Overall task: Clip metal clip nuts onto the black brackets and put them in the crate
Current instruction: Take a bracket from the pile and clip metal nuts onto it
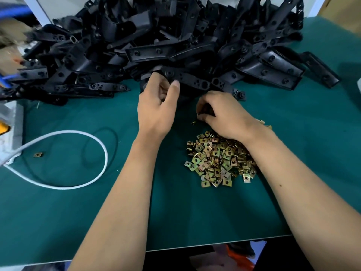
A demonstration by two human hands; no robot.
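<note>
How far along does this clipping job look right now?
Early, by the look of it. No crate shows, so finished pieces cannot be counted. In hand: the left hand grips a bracket at the edge of the black bracket pile; the right hand curls above the clip nuts. Both heaps are large.

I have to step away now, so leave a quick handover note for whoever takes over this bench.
Left hand grips a black bracket at the near edge of the bracket pile.
Right hand is curled over the far edge of the clip nut heap; whether it holds a nut is unclear.
One stray clip nut lies by the white cable.
No crate in view, no finished bracket visible; the pile remains.
</note>
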